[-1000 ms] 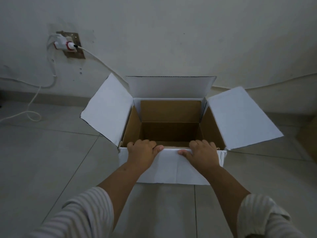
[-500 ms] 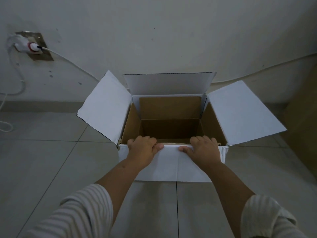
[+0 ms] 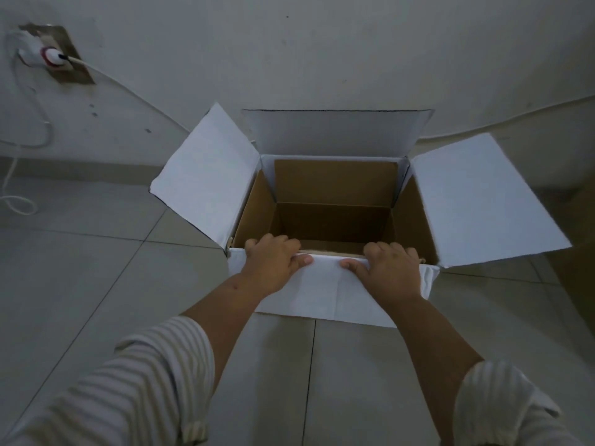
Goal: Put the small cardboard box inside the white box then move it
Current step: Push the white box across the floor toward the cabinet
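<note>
A white plug (image 3: 48, 56) sat in a wall socket (image 3: 69, 67) at far left, its cable (image 3: 135, 91) trailing across the wall toward the box, above a grey tiled floor (image 3: 80, 268). The white box (image 3: 325, 291) stood open on the tiles against the wall, its left flap (image 3: 206, 175) raised, its rear flap (image 3: 335, 133) upright and its right flap (image 3: 483, 201) spread outward. The person's left hand (image 3: 273, 265) gripped the near rim, fingers curled inside and thumb pressed on the folded-down front flap. Inside, the brown walls of the small cardboard box (image 3: 335, 185) lined the white one, its mouth open. The right hand (image 3: 391, 268) clamped the same rim just beside the left. Striped sleeves (image 3: 138, 387) framed the foreground.
</note>
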